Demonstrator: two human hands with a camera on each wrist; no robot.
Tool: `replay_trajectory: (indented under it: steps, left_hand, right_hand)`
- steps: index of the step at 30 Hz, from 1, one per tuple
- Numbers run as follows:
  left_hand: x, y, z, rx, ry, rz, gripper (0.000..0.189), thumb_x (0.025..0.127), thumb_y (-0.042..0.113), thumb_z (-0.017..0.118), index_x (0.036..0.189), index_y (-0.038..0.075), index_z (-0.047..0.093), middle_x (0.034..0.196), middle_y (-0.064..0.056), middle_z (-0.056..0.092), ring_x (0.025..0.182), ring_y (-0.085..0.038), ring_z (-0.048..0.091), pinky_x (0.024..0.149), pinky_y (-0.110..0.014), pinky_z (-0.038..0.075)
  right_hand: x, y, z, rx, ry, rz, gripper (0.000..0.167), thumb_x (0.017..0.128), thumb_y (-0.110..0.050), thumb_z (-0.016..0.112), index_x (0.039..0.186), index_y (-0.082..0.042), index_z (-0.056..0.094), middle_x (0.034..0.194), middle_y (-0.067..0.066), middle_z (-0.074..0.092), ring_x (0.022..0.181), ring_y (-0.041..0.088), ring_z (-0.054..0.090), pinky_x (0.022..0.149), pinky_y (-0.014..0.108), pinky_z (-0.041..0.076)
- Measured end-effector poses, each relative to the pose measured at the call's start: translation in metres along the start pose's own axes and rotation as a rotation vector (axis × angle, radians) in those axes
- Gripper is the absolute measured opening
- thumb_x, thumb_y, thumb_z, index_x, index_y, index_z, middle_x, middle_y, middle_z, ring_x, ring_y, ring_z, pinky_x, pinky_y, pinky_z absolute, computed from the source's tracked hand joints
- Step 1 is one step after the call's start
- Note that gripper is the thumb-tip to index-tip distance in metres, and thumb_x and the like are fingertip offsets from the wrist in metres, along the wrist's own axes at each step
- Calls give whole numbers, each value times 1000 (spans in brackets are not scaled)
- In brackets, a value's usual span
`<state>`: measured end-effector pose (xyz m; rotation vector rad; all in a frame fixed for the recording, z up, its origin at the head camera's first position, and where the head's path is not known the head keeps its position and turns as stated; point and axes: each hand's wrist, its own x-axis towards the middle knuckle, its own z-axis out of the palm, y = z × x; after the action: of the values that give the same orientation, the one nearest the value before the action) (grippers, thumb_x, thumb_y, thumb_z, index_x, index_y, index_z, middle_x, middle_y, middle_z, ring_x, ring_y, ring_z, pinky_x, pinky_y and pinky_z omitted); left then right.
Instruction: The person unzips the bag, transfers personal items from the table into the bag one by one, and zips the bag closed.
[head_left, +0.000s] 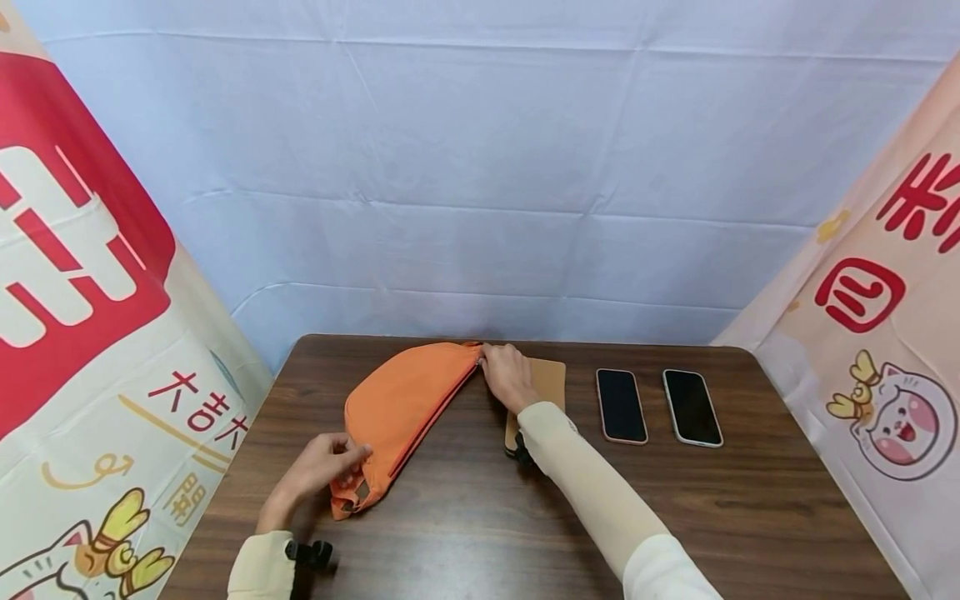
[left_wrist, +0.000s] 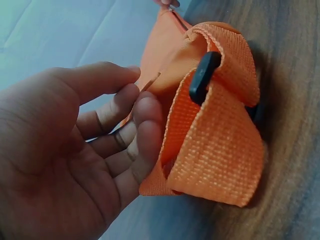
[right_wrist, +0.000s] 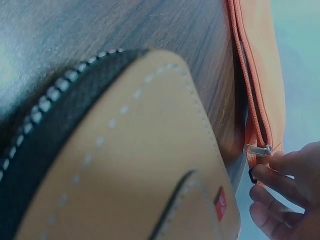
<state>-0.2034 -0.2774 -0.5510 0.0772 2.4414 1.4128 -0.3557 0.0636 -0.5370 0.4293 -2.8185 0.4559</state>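
Note:
An orange waist bag (head_left: pixel 420 392) lies slantwise on the left half of the table, its zip along the right side. At its near end my left hand (head_left: pixel 322 467) pinches the bag's edge between thumb and fingers. Beside those fingers, in the left wrist view, is a looped orange webbing strap (left_wrist: pixel 215 155) with a black buckle (left_wrist: pixel 204 77). My right hand (head_left: pixel 508 375) grips the far end of the bag, fingertips right at the metal zip pull (right_wrist: pixel 259 150). A dark gap shows between the zip's two edges in the right wrist view.
Under my right wrist lies a tan stitched case (head_left: pixel 551 379) with a black zipped side. Two phones, one pink-edged (head_left: pixel 621 406) and one white-edged (head_left: pixel 692 407), lie to its right on the wooden table (head_left: pixel 465 542). A pale cloth (head_left: pixel 480 167) hangs behind.

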Motion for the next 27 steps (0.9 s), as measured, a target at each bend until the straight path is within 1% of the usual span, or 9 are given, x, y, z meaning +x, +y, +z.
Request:
replay_trajectory:
  steps: [2,5,9,11,16,22,24,27]
  left_hand:
    - [1,1,-1,42,13,24,39,105,39,68,87,5,69,72,-6,66,57,-15,59,55,-34,54]
    - [2,5,-2,96,44,35,37,105,39,69,87,7,70,69,-3,62,56,-14,56,57,-31,51]
    - [6,9,-3,127,73,29,32,104,37,70,89,9,70,67,-3,58,56,-13,52,57,-29,47]
    - [7,11,-3,132,76,30,30,105,36,70,90,10,71,69,-4,59,56,-13,51,56,-29,46]
    - [11,20,-4,139,76,44,27,106,33,68,94,9,70,72,-6,62,55,-13,49,54,-29,44]
    - [18,32,-4,142,81,70,23,106,29,68,101,7,71,76,-7,66,64,-23,63,59,-31,49]
    - [21,35,-2,152,86,81,22,106,28,68,102,6,72,80,-8,68,66,-22,63,61,-30,49]
    - [25,40,-1,166,87,101,21,106,26,68,105,5,72,83,-9,67,67,-20,59,62,-29,48]
  right_hand:
    - [0,0,-1,-1,-19,1,13,106,-20,69,111,-14,79,97,9,79,83,30,73,62,41,57]
    - [-1,1,-3,9,-43,0,15,106,-19,68,114,-12,79,101,10,79,90,31,73,68,43,60]
    - [-2,3,-7,39,-49,3,16,106,-17,67,114,-11,80,106,11,79,95,31,74,76,44,62]
    - [-1,4,-8,49,-48,7,16,106,-17,67,114,-10,80,107,11,79,95,30,75,78,44,62]
    - [0,7,-9,64,-55,18,16,107,-17,67,114,-9,79,107,11,78,94,29,75,80,43,62]
    - [-2,10,-14,87,-50,7,17,107,-17,66,114,-9,79,107,11,78,95,28,74,83,43,61]
    - [-4,11,-17,93,-43,1,17,107,-17,66,114,-9,79,107,11,78,94,27,74,82,43,61]
    - [-7,13,-21,105,-46,-2,18,108,-18,65,116,-9,78,107,10,77,92,26,73,80,41,61]
